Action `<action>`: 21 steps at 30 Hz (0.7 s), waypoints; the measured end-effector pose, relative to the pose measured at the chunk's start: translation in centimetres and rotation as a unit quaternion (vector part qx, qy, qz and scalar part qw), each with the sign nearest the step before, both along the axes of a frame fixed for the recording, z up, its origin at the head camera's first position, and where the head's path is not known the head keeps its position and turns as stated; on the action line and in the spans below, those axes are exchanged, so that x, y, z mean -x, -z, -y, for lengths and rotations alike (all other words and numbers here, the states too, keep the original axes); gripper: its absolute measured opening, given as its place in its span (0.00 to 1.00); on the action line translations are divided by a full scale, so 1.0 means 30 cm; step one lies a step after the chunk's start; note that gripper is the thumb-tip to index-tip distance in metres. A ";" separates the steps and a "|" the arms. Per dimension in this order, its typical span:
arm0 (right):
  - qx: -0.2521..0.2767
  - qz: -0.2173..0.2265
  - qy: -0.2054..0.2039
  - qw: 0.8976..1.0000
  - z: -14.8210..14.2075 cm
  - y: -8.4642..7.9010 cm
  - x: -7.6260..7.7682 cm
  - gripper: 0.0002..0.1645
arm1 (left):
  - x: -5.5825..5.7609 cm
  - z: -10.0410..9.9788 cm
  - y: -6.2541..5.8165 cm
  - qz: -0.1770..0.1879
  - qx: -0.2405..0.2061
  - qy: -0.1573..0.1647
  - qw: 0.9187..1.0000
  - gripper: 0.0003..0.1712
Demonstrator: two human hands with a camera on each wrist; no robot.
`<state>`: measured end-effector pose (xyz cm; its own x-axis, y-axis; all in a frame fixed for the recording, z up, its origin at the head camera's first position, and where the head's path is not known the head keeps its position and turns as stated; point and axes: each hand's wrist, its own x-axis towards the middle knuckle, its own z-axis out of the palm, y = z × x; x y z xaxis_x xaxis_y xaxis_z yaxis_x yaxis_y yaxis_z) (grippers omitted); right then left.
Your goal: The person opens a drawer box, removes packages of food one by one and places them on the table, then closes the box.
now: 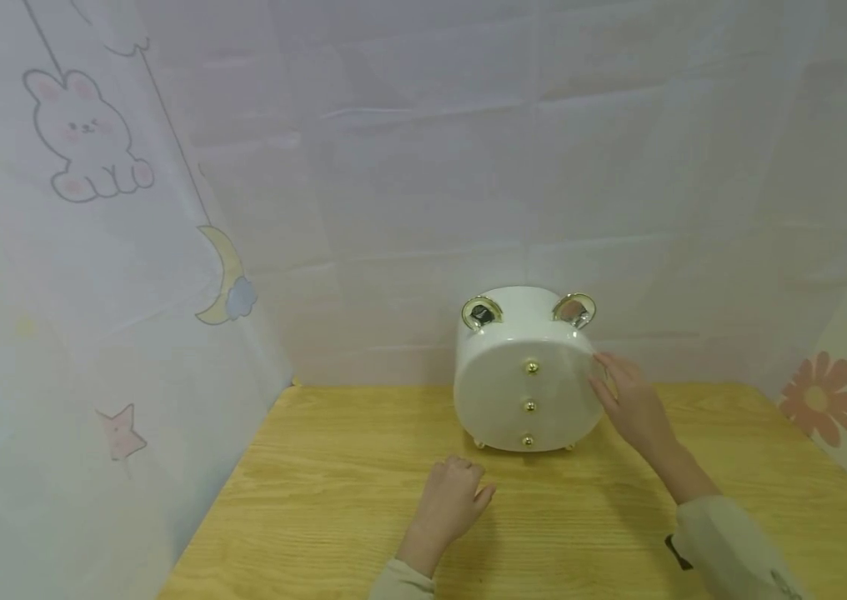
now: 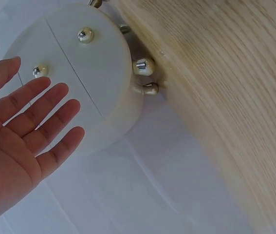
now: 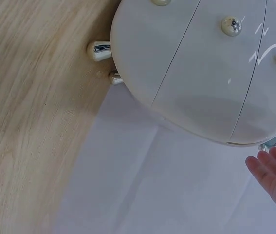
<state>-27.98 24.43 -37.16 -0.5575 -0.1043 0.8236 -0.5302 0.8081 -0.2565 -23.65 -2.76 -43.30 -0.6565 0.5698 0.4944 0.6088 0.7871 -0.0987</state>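
A glossy white box (image 1: 498,392) with a rounded front, two gold-rimmed ears on top and short gold feet stands on the wooden table. Three gold knobs run down its front, and seams in the wrist views split that front into drawers. My right hand (image 1: 629,404) is at the box's right edge, fingers extended, fingertips right at the side below the ear (image 1: 576,310). In front of the box and to its lower left, my left hand (image 1: 449,497) hovers low over the table. Its fingers are spread and relaxed in the left wrist view, with nothing in the palm (image 2: 11,151).
The wooden table (image 1: 303,500) reaches back to a pale cloth wall (image 1: 408,208) right behind the box. Cloth with a rabbit (image 1: 93,142) hangs at the left, and a red flower (image 1: 817,396) marks the right side. A small dark piece (image 1: 679,552) shows beside the right sleeve.
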 end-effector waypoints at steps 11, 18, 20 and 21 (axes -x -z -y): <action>0.018 -0.011 0.007 1.000 -0.013 -0.020 0.048 0.17 | -0.002 -0.001 0.002 0.016 -0.003 0.000 1.000 0.13; 0.014 0.003 0.005 1.000 -0.026 -0.028 0.078 0.14 | -0.006 -0.003 -0.002 0.068 -0.022 0.014 0.997 0.13; 0.009 0.011 0.005 1.000 -0.029 -0.034 0.083 0.14 | -0.007 -0.005 -0.003 0.080 -0.031 0.022 0.996 0.13; 0.006 0.014 0.003 1.000 -0.030 -0.037 0.086 0.13 | -0.008 -0.006 -0.004 0.085 -0.035 0.026 0.995 0.13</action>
